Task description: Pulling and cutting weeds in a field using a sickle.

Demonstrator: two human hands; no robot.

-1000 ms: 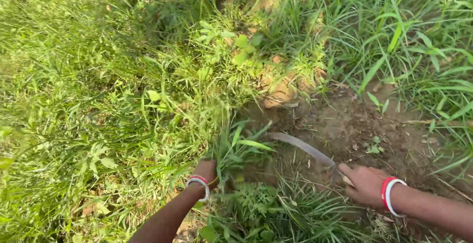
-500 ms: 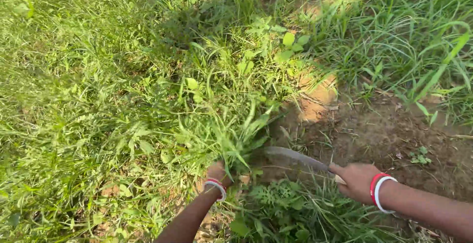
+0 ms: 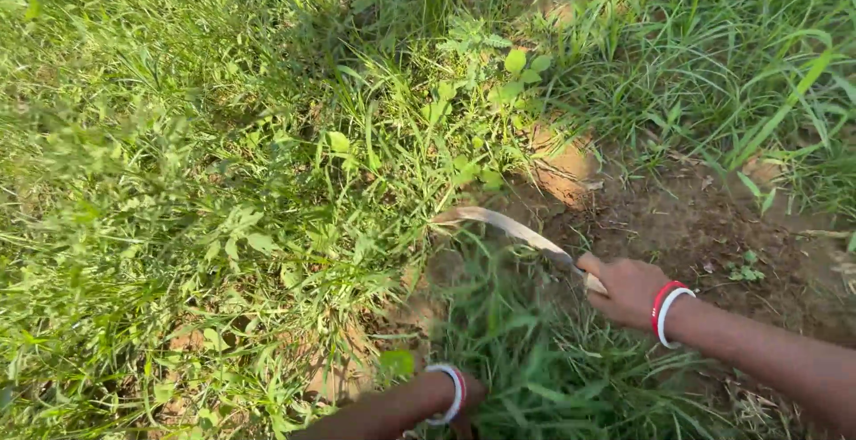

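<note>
My right hand [image 3: 627, 288] grips the handle of a curved sickle [image 3: 504, 223]. Its blade arcs left over the bare soil toward the grass edge. Red and white bangles circle that wrist. My left hand [image 3: 468, 400] sits low at the bottom edge, mostly hidden behind a clump of cut grass [image 3: 526, 351] that it appears closed on. The left wrist carries the same kind of bangles. The sickle tip rests near the base of standing grass [image 3: 392, 181].
A patch of bare brown soil [image 3: 704, 226] lies right of the blade. Dense green grass and weeds [image 3: 178, 181] fill the left and top. Taller grass blades [image 3: 767, 92] stand at the upper right.
The left hand has pulled back toward the bottom edge with the grass clump. The sickle blade has swept left and forward, and the view has shifted so bare soil sits further right.
</note>
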